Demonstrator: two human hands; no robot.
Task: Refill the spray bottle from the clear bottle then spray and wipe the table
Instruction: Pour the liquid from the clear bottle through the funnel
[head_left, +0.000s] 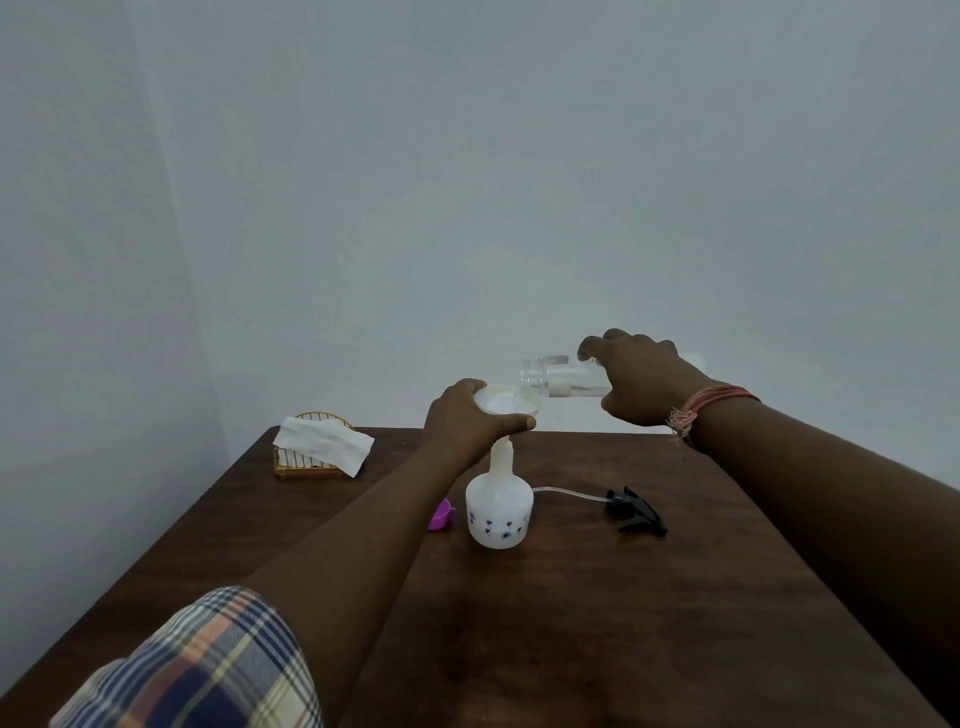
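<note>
Left hand (467, 421) gripping funnel (508, 402) (seated in spray bottle (500, 512)), right hand (641, 382) closed around tipped clear bottle (556, 376)

Near table (597, 623) half bare; trigger head (636, 512), purple cap (440, 515), wipe basket (311, 457) crowd far half.

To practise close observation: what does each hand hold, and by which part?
The left hand grips the funnel at its rim; the right hand holds the tipped clear bottle around its body.
</note>
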